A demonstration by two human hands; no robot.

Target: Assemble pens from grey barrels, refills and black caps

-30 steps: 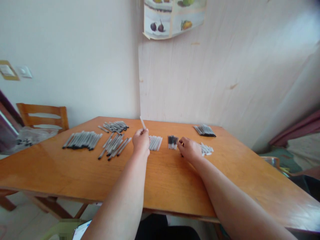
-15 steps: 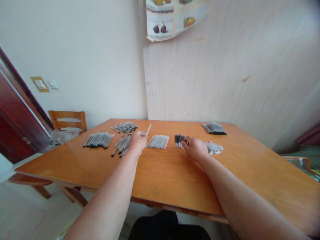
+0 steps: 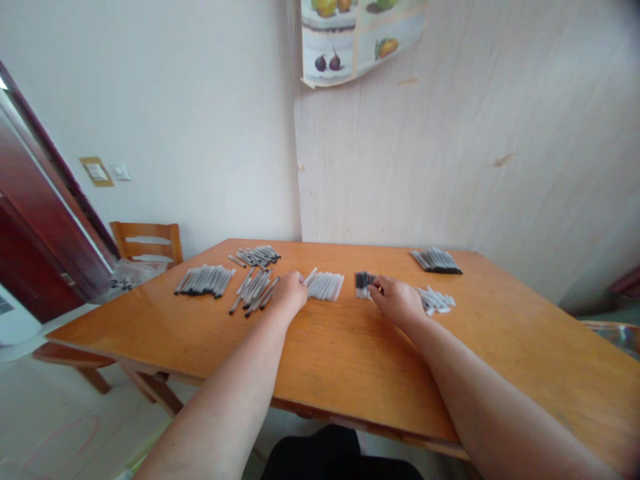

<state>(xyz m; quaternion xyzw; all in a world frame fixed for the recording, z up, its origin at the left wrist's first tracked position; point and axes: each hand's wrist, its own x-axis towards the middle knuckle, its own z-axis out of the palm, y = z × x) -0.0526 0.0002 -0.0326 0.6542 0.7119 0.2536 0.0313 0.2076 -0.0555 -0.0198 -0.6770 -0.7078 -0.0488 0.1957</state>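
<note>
My left hand (image 3: 291,293) is closed on a thin white pen tube (image 3: 311,275), whose tip lies at the left edge of a row of white tubes (image 3: 326,285) on the wooden table (image 3: 350,360). My right hand (image 3: 399,301) rests curled beside a small cluster of short black pen pieces (image 3: 363,284), fingertips pinched at its right side; what they hold is hidden. Right of that hand lies a heap of small white pieces (image 3: 436,300).
Left of my left hand lie loose grey pens (image 3: 255,291), a tidy row of grey pens (image 3: 205,280) and another group (image 3: 257,255) further back. A dark-tipped stack (image 3: 436,261) sits at the far right. A wooden chair (image 3: 147,241) and a door (image 3: 35,253) stand left.
My left hand has lowered the white tube from upright down to the row of white tubes. My right hand stays at the black pieces. The camera view has shifted.
</note>
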